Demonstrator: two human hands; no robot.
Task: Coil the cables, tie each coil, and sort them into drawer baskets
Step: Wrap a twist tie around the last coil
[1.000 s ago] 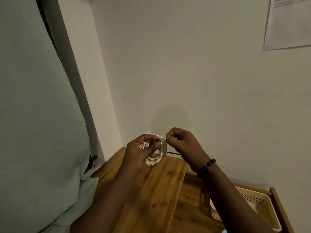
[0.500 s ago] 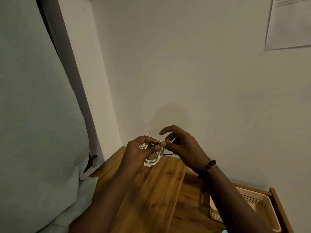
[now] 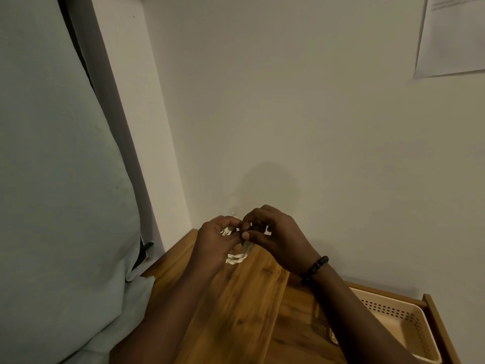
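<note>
A small coil of white braided cable [image 3: 237, 257] hangs in the air above the wooden top [image 3: 236, 311]. My left hand [image 3: 216, 243] grips the coil's upper left part with curled fingers. My right hand [image 3: 273, 236] meets it from the right, thumb and fingers curled in and pinching at the top of the coil, where a thin dark tie was seen a moment ago; the tie itself is hidden between the fingers. A clear cable end [image 3: 233, 214] pokes up behind my left hand. A beige perforated basket [image 3: 388, 319] sits in the open drawer at the lower right.
A white wall stands close behind the hands, with a paper sheet [image 3: 451, 35] taped at the upper right. A pale green cushion [image 3: 52, 179] fills the left side. The drawer's wooden frame [image 3: 441, 329] borders the basket.
My right hand has closed in over the top of the coil, its fingers curling down from a more spread pose. The dark tie strand that trailed to the right is no longer visible.
</note>
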